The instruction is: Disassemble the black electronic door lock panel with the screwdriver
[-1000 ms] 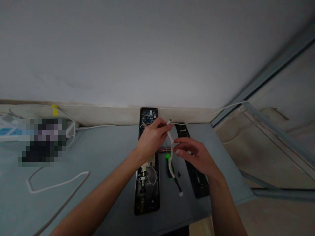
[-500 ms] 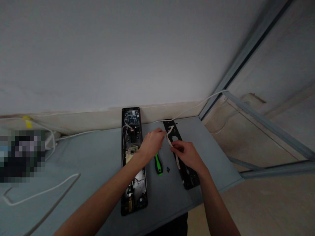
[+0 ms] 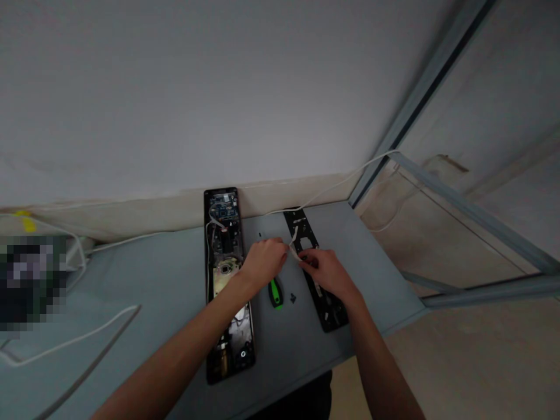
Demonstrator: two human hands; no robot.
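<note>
My left hand (image 3: 266,259) is closed in a pinch at a thin white flat strip (image 3: 294,252), which looks like a ribbon cable. My right hand (image 3: 327,272) pinches the same strip a little to the right, above a long black plate (image 3: 331,312) with cut-outs. Between the hands and the table edge lies a green and black screwdriver (image 3: 275,293), its shaft hidden under my left hand. Left of it rests a long black open housing (image 3: 210,367) with a circuit board (image 3: 225,208), wires and a lock-like mechanism inside; my left forearm crosses it.
Small dark parts (image 3: 293,298) lie beside the screwdriver on the grey table (image 3: 157,274). A white cable (image 3: 324,197) runs along the wall at the back right. Another cable (image 3: 96,337) loops at the left, near a blurred-out object (image 3: 32,280). A metal frame (image 3: 385,146) stands at right.
Both hands have moved slightly left and the strip between them is bent more. More of the black plate shows. The whole view has shifted a little.
</note>
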